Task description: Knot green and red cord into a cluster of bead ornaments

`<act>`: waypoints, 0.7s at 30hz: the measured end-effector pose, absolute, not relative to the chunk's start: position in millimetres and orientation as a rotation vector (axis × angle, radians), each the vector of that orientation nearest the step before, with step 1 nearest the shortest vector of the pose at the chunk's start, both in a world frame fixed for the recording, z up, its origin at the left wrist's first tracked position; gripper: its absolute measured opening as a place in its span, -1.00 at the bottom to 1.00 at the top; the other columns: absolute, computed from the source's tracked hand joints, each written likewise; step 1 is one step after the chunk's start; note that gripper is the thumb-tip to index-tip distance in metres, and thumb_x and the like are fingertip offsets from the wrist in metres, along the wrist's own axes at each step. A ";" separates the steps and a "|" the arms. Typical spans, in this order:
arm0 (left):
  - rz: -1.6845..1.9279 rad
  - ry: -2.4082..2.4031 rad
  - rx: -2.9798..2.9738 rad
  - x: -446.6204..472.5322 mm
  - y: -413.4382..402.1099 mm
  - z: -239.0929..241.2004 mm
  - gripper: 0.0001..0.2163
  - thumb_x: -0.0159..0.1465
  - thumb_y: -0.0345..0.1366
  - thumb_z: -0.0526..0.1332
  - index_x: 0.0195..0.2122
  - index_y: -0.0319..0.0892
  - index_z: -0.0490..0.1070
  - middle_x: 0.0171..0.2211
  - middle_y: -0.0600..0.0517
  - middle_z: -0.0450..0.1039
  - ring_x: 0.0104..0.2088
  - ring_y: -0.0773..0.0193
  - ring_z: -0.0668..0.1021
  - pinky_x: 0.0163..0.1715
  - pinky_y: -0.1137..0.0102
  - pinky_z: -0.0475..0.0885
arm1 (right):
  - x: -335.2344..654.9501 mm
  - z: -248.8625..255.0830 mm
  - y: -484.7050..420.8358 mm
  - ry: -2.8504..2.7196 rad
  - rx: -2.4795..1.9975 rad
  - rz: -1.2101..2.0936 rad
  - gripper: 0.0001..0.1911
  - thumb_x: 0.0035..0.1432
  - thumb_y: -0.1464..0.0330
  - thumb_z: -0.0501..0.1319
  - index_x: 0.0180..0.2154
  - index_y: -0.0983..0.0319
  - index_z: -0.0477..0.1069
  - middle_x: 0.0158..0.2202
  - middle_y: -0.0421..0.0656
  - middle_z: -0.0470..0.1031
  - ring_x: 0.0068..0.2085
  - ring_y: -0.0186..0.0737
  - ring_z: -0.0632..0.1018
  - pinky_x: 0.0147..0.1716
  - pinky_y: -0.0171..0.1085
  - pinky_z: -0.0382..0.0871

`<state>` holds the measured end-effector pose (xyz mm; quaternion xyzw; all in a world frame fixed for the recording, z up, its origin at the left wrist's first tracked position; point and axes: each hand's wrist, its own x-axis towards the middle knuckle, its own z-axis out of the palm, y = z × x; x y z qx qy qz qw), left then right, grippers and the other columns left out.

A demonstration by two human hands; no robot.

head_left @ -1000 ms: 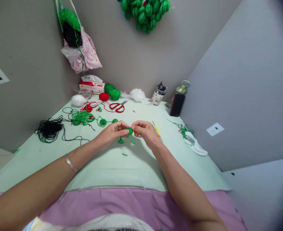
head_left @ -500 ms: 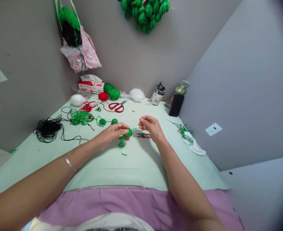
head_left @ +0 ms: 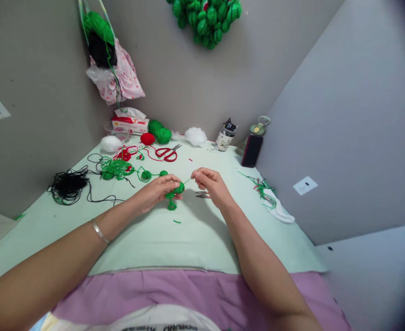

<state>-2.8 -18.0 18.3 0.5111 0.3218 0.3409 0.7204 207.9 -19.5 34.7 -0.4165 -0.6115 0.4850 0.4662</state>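
Observation:
Near the middle of the table, my left hand (head_left: 161,189) is closed around a small green crocheted ball (head_left: 179,188). A smaller green crocheted piece (head_left: 171,205) hangs below those fingers. From the ball a thin green yarn end (head_left: 188,181) runs up to my right hand (head_left: 210,182), whose thumb and forefinger pinch it; the yarn looks taut. Under my right hand lie thread snips (head_left: 202,195), their handles partly hidden by it. A short green yarn scrap (head_left: 177,222) rests on the table in front of my left hand.
Black yarn (head_left: 68,185) and tangled green yarn (head_left: 118,168) lie at left. Red-handled scissors (head_left: 166,153), a red yarn ball (head_left: 148,139), white stuffing (head_left: 195,136) and a tissue box (head_left: 131,125) are behind. A phone (head_left: 252,151) leans at the back right.
My right hand has moved left and now pinches the green yarn end, which was loose before. My left hand has shifted slightly left with the green ball.

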 end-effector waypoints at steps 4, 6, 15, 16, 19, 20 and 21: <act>0.732 0.691 1.119 -1.1 -20.9 20.2 -0.75 0.20 -0.16 0.31 -0.17 -0.15 0.38 -0.31 0.10 0.41 -0.32 0.24 0.61 -0.22 0.35 0.41 | 209.1 39.1 -20.2 -1.206 -0.809 1.523 -0.67 0.17 0.16 0.27 -0.46 0.22 0.27 -0.42 -0.22 0.41 -0.56 -0.44 0.25 -0.63 -0.41 0.03; 0.700 0.679 1.122 0.5 -22.9 22.0 -0.77 0.21 -0.18 0.30 -0.17 -0.13 0.37 -0.34 0.12 0.40 -0.33 0.25 0.61 -0.24 0.36 0.40 | 206.5 40.5 -20.7 -1.111 -0.781 1.635 -0.65 0.15 0.18 0.28 -0.49 0.20 0.21 -0.55 -0.30 0.27 -0.58 -0.42 0.29 -0.61 -0.41 0.13; 0.675 0.648 1.111 4.8 -26.0 20.2 -0.84 0.25 -0.22 0.25 -0.24 -0.14 0.32 -0.37 0.09 0.45 -0.41 0.33 0.57 -0.31 0.41 0.39 | 203.3 26.9 -5.9 -0.887 -0.877 1.680 -0.64 0.08 0.32 0.29 -0.54 0.20 0.11 -0.64 -0.38 0.10 -0.62 -0.45 0.28 -0.59 -0.42 0.23; 0.677 0.624 1.100 4.7 -26.3 19.3 -0.84 0.26 -0.22 0.24 -0.20 -0.13 0.33 -0.33 0.07 0.47 -0.40 0.32 0.57 -0.31 0.40 0.40 | 204.9 25.5 -4.9 -0.921 -0.882 1.680 -0.65 0.08 0.29 0.30 -0.53 0.20 0.13 -0.62 -0.36 0.15 -0.60 -0.44 0.32 -0.57 -0.41 0.27; 0.705 0.559 1.092 3.4 -26.4 18.7 -0.79 0.28 -0.22 0.22 -0.08 -0.09 0.37 -0.16 0.01 0.51 -0.40 0.33 0.57 -0.30 0.37 0.45 | 212.0 26.8 -5.3 -1.018 -0.943 1.642 -0.66 0.05 0.21 0.33 -0.50 0.22 0.22 -0.51 -0.26 0.36 -0.47 -0.37 0.48 -0.42 -0.36 0.40; 0.716 0.555 1.106 2.5 -25.9 19.4 -0.78 0.28 -0.21 0.21 -0.07 -0.11 0.40 -0.13 -0.01 0.50 -0.40 0.33 0.56 -0.30 0.36 0.46 | 215.7 29.2 -6.3 -1.064 -0.967 1.605 -0.68 0.07 0.18 0.31 -0.46 0.22 0.25 -0.42 -0.20 0.43 -0.39 -0.33 0.53 -0.35 -0.34 0.43; 0.729 0.560 1.126 1.2 -25.1 20.4 -0.78 0.29 -0.19 0.21 -0.09 -0.14 0.44 -0.11 -0.03 0.50 -0.39 0.33 0.56 -0.28 0.35 0.47 | 220.3 32.5 -7.7 -1.134 -0.999 1.549 -0.70 0.09 0.15 0.29 -0.41 0.22 0.30 -0.32 -0.14 0.49 -0.31 -0.28 0.56 -0.29 -0.31 0.45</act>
